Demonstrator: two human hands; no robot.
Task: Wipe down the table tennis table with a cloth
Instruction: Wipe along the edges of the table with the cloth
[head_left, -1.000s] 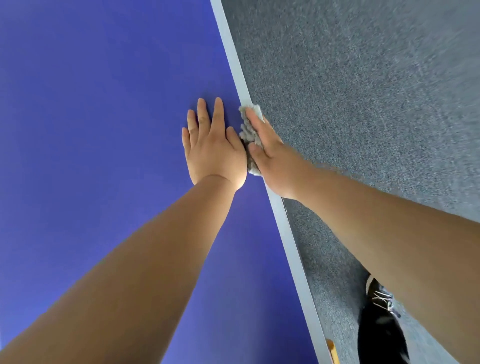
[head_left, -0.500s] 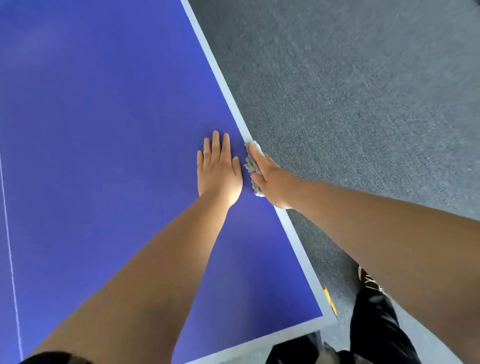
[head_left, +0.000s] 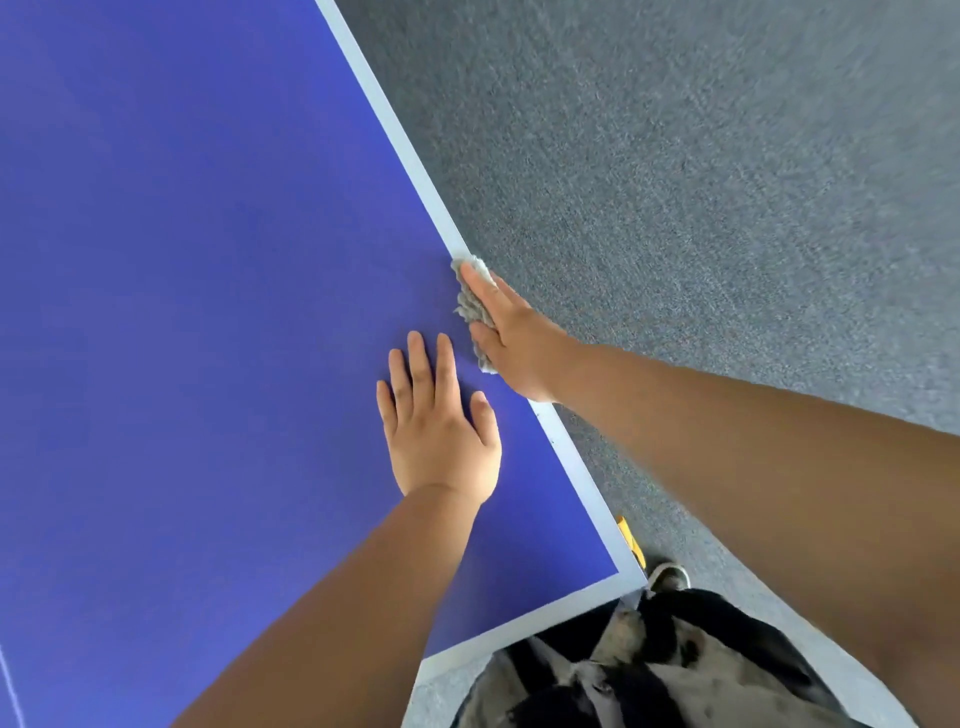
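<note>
Head camera looks down on our two arms and the near corner of the blue counter. Our right hand presses the small grey cloth onto the pale stripe at the counter's right side, a little way up from that corner. The one finger we can see lies straight along the cloth and the thumb sits on top of it. The other fingers are hidden behind, so it looks like a press, not a grab. Our left hand lies flat on the blue just beside it, fingers straight and spread, holding nothing. We think the cloth is soft, light and floppy, so it will bunch up or slide off if we only poke it. A flat palm over its middle, with the thumb on one fold, should hold it best. Grey carpet lies below, with a shoe near the corner.
</note>
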